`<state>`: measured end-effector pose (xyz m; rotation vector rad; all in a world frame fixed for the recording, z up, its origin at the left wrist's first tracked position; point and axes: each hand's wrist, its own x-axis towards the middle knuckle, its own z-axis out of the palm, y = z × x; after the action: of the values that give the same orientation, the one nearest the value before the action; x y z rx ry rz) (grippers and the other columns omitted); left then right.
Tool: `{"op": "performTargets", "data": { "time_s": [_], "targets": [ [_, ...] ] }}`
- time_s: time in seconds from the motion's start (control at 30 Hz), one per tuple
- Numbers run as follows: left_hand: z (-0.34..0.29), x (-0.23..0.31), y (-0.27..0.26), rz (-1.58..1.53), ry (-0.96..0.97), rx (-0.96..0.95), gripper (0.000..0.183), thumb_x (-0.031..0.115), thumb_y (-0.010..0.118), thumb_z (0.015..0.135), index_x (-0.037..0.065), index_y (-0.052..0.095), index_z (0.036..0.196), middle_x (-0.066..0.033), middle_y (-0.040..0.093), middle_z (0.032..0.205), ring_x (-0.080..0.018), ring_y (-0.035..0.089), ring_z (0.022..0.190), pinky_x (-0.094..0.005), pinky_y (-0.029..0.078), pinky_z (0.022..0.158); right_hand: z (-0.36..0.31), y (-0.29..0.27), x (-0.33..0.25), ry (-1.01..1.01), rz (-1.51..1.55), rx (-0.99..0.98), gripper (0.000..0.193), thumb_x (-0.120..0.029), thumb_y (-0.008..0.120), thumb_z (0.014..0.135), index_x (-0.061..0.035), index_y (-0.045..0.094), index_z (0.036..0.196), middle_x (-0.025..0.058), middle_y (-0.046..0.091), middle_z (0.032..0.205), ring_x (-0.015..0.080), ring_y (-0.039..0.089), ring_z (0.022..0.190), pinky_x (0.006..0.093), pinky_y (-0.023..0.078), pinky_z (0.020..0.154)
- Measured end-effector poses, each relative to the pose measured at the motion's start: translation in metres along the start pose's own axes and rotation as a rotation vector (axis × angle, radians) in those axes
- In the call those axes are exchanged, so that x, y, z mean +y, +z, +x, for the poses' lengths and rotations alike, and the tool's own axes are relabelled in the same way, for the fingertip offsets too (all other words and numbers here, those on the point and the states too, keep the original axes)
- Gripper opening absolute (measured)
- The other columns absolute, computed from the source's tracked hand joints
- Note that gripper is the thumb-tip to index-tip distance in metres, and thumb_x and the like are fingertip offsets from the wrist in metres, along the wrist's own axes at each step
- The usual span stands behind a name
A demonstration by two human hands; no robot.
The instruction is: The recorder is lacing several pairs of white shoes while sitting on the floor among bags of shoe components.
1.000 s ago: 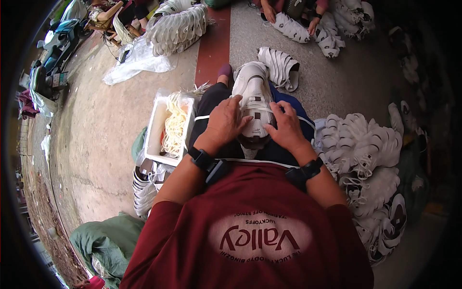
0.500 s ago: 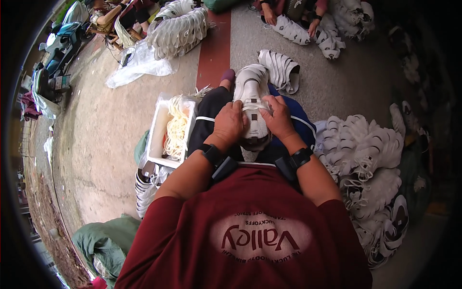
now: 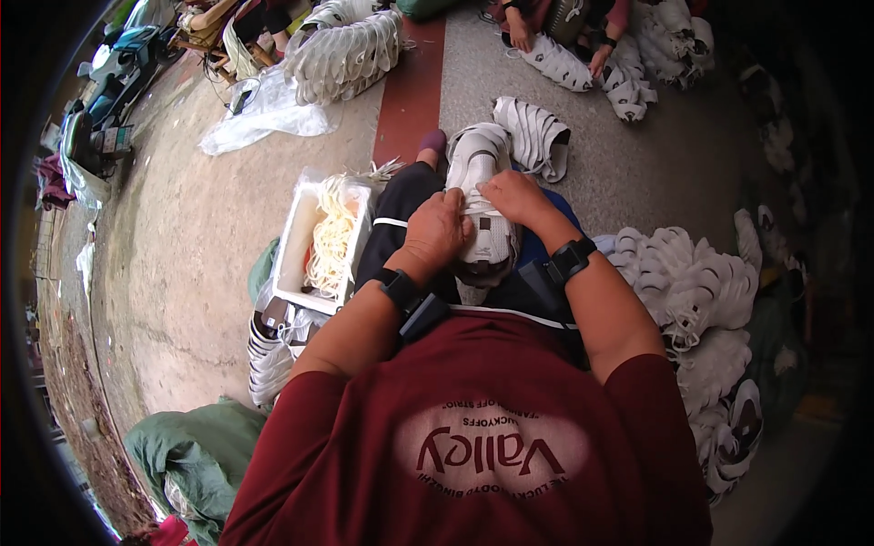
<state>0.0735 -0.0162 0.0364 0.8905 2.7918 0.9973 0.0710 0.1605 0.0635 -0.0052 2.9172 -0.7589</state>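
A white shoe upper (image 3: 496,235) with a dark square patch lies lengthwise between my knees, on top of other nested white uppers (image 3: 478,146). My left hand (image 3: 437,227) is closed on its left edge, with the fingertips at the lacing area. Across the top, my right hand (image 3: 517,197) reaches in with thumb and fingers drawn together near the middle. Whatever the right fingertips pinch is too small to make out. Just beyond my right knee lies a curved stack of white uppers (image 3: 533,136).
Left of my leg stands a white foam box (image 3: 289,246) holding cream laces (image 3: 332,246). White uppers (image 3: 692,282) are heaped at my right. A green sack (image 3: 187,455) lies lower left, clear plastic (image 3: 264,123) farther off. Another person's hands (image 3: 521,35) handle uppers at the top.
My right hand has shifted left and forward from the upper's right edge to its middle, its fingers drawing together. My left hand stays on the left edge.
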Motion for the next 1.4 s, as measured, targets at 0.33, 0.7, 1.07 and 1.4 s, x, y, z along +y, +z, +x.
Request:
{"op": "performTargets", "data": {
  "time_s": [0.33,0.7,1.07,1.4],
  "targets": [
    [0.001,-0.002,-0.001,-0.046,-0.022,0.029,0.03,0.016,0.053,0.076,0.006,0.049,0.104,-0.0192,0.057,0.088,-0.0367,0.057,0.083,-0.0438,0.046,0.074,-0.014,0.002,0.041,0.183,1.177,-0.053,0.02,-0.022,0.057,0.082,-0.0048,0.061,0.073,-0.002,0.051,0.063,0.0066,0.045,0.058,0.0236,0.041,0.06],
    [0.0,-0.001,0.0,-0.04,-0.035,0.037,0.03,0.017,0.053,0.076,0.007,0.05,0.104,-0.0193,0.057,0.089,-0.0369,0.057,0.084,-0.0436,0.046,0.074,-0.037,0.017,0.018,-0.12,0.503,0.28,0.005,-0.001,0.059,0.074,-0.0035,0.055,0.076,0.0019,0.05,0.062,0.0136,0.049,0.056,0.0276,0.042,0.054],
    [-0.006,-0.001,-0.01,-0.15,-0.018,0.059,0.03,0.021,0.059,0.078,0.004,0.053,0.102,-0.0169,0.058,0.085,-0.0318,0.058,0.079,-0.0385,0.047,0.071,-0.044,0.016,0.016,-0.018,0.14,0.404,0.027,-0.015,0.063,0.073,-0.004,0.052,0.094,0.0201,0.058,0.082,0.0368,0.058,0.075,0.0429,0.046,0.065],
    [-0.015,-0.064,-0.035,-0.864,-0.194,0.006,0.012,0.006,0.069,0.079,0.004,0.059,0.073,0.0043,0.056,0.069,-0.0029,0.048,0.065,-0.019,0.04,0.059,-0.089,0.01,0.044,-0.089,0.112,0.425,0.015,-0.015,0.068,0.071,-0.006,0.057,0.074,0.0153,0.059,0.067,0.0354,0.059,0.065,0.042,0.045,0.056]
  ]
}}
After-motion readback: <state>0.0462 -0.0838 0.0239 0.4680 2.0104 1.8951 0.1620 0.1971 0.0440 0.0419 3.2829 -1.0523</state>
